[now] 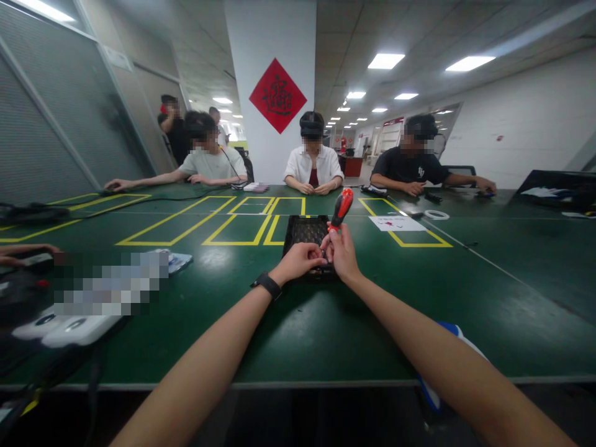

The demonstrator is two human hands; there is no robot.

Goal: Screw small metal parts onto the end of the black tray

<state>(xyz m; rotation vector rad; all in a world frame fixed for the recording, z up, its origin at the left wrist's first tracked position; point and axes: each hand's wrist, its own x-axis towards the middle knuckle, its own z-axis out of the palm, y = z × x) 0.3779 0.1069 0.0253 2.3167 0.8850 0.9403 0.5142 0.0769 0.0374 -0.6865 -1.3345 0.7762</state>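
My right hand (343,251) is closed around a red and black screwdriver (343,208), its handle pointing up and its shaft hidden by my fingers. My left hand (300,261), with a dark band on the wrist, is pinched close against the right one. What lies between the left fingertips is too small to make out. Both hands are over the near part of a black tray-like case (305,228) with a grid-patterned inside, which rests on the green table. The near edge of the case is partly covered by my hands.
Yellow tape outlines (235,244) mark the green table (372,347). A sheet of paper (398,223) and a white ring (436,215) lie to the right. White devices (84,326) and cables are at the left. Several people sit across the table.
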